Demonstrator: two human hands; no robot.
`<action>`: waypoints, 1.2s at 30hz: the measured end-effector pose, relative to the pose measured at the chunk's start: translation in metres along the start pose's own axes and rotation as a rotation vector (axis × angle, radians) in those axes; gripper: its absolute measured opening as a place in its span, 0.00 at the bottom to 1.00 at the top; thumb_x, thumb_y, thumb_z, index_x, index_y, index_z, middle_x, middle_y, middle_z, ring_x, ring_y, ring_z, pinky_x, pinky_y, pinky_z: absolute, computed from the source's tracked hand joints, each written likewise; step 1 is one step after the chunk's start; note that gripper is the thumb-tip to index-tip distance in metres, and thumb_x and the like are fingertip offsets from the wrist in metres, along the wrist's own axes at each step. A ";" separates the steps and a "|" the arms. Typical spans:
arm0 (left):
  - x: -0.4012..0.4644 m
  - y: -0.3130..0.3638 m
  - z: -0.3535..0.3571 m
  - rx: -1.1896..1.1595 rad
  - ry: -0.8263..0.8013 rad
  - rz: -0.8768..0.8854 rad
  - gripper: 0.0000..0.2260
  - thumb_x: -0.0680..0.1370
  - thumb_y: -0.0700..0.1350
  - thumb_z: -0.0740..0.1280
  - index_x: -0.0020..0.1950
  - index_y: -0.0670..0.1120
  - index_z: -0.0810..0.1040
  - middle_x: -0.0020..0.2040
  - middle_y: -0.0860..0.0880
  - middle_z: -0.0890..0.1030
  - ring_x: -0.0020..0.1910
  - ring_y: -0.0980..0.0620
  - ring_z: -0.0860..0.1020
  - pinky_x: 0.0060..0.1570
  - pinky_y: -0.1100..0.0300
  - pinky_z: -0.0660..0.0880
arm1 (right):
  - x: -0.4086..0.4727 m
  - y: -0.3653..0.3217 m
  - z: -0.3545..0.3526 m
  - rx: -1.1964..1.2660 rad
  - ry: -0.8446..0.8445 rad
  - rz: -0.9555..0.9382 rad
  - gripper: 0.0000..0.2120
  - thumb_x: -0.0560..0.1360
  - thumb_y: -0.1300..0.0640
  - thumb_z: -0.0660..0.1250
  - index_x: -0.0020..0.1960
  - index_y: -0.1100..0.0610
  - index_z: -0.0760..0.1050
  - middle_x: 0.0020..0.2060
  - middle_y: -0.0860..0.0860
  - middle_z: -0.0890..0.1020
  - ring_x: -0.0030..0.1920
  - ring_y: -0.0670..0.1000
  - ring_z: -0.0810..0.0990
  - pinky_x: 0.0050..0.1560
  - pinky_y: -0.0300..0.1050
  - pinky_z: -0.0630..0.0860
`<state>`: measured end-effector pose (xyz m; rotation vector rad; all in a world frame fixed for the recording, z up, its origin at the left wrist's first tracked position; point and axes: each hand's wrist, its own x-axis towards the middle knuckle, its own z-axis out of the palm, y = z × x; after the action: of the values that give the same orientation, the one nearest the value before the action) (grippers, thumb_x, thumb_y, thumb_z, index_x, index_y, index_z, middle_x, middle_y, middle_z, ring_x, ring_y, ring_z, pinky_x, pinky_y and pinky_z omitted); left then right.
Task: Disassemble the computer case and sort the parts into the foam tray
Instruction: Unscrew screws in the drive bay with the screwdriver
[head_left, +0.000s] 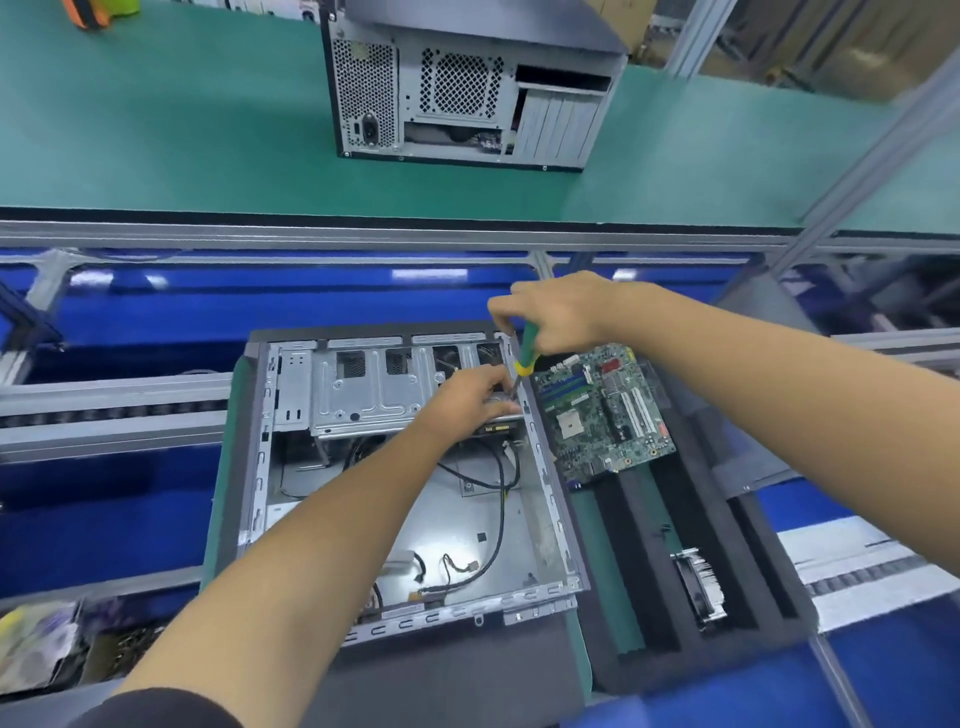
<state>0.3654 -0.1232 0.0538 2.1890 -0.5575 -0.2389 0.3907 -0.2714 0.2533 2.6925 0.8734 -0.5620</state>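
Note:
An open computer case (519, 525) lies flat in front of me, its metal floor bare except for loose black cables (493, 530). My right hand (561, 312) grips a green and yellow screwdriver (526, 353), its tip pointing down at the case's far right corner. My left hand (470, 397) rests on a silver drive (501, 410) beside the metal drive cage (363, 389), fingers curled over the drive's edge near the screwdriver tip. To the right, a black foam tray (737, 561) holds a green motherboard (605, 410) and a heatsink with fan (698, 587).
A second, closed computer case (467, 88) stands on the green bench across the blue conveyor (130, 499). Aluminium frame rails (363, 236) run between. A box of small parts (47, 644) sits at the lower left.

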 end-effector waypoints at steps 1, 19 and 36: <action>0.000 0.001 -0.001 -0.004 -0.001 0.004 0.12 0.76 0.51 0.76 0.49 0.46 0.78 0.45 0.51 0.80 0.37 0.57 0.71 0.38 0.61 0.66 | -0.003 -0.001 -0.001 0.063 -0.009 -0.009 0.12 0.75 0.59 0.64 0.54 0.46 0.68 0.46 0.49 0.71 0.42 0.56 0.74 0.36 0.48 0.64; -0.003 0.006 -0.001 -0.024 0.017 -0.010 0.10 0.75 0.49 0.78 0.45 0.53 0.76 0.47 0.53 0.82 0.32 0.61 0.70 0.39 0.61 0.69 | -0.006 0.010 0.003 -0.099 0.065 -0.047 0.08 0.81 0.44 0.56 0.50 0.47 0.67 0.35 0.47 0.74 0.35 0.52 0.73 0.32 0.47 0.59; -0.006 0.012 -0.004 0.018 0.045 -0.015 0.10 0.75 0.50 0.78 0.49 0.48 0.80 0.39 0.56 0.79 0.33 0.58 0.69 0.34 0.64 0.65 | -0.009 0.009 -0.005 -0.036 -0.073 -0.044 0.12 0.76 0.54 0.65 0.59 0.46 0.69 0.45 0.50 0.73 0.42 0.56 0.75 0.35 0.47 0.64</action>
<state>0.3579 -0.1245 0.0652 2.2107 -0.5206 -0.1925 0.3911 -0.2815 0.2631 2.6094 0.9165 -0.6436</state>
